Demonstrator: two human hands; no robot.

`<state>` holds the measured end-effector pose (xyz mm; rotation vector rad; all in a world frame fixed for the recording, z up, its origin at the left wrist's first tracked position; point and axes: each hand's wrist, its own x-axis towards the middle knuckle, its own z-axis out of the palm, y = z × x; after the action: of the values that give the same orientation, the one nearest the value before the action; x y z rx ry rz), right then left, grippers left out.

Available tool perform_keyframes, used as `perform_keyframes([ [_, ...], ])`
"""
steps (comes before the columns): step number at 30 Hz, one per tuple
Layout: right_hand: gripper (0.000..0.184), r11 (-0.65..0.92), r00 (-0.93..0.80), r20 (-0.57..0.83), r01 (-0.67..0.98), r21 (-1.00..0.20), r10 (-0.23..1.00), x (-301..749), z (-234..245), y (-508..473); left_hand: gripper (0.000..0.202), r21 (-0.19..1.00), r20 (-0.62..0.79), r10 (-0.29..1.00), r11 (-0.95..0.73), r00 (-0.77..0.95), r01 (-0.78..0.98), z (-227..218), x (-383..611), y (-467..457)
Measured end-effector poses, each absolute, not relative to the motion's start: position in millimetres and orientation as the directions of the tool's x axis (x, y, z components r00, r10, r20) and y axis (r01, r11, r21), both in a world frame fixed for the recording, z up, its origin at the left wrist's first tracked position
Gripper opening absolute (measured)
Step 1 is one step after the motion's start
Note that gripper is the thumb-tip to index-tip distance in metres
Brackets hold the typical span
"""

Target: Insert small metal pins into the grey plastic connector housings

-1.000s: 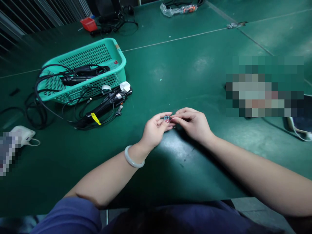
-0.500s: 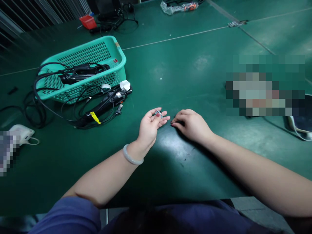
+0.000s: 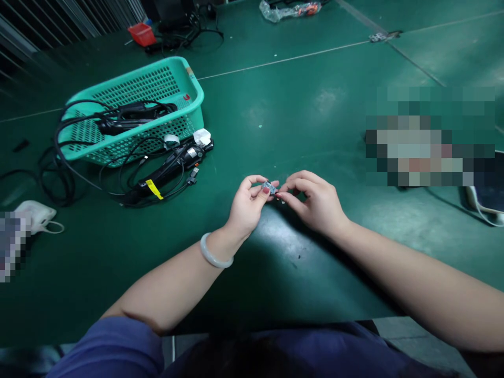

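Between the thumb and fingers of my left hand is a small grey-and-white patterned piece, too small to name surely. My right hand is closed in a pinch at the piece's right end, its fingertips almost meeting those of my left hand. What the right fingertips hold is too small to make out; a tiny pale speck shows just below them. Both hands are over the green tabletop, near its front edge.
A turquoise basket holding black cabled devices stands at left. In front of it lies a black handheld device with cables and a yellow tag. A white plug-like item is at far left; a red tray sits behind. Blurred items lie right.
My left hand has moved right with the patterned piece and turned it. The right fingertips, earlier apart from it near the tabletop, are now up against its end.
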<state>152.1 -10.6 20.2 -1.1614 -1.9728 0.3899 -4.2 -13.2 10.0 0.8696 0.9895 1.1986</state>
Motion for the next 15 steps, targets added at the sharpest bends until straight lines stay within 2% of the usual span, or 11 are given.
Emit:
perform_keyframes([
  [6,0.012,0.5,-0.208,0.481,0.598,-0.626,0.852,151.2,18.6,-11.9,0.028,0.928,-0.094,0.992,0.117,0.08,-0.355,9.4,-3.7,-15.1],
  [15,0.015,0.46,-0.15,0.486,0.637,-0.618,0.861,151.0,23.2,-13.5,0.027,0.947,-0.013,1.0,0.019,0.021,-0.321,10.4,-3.1,-18.0],
])
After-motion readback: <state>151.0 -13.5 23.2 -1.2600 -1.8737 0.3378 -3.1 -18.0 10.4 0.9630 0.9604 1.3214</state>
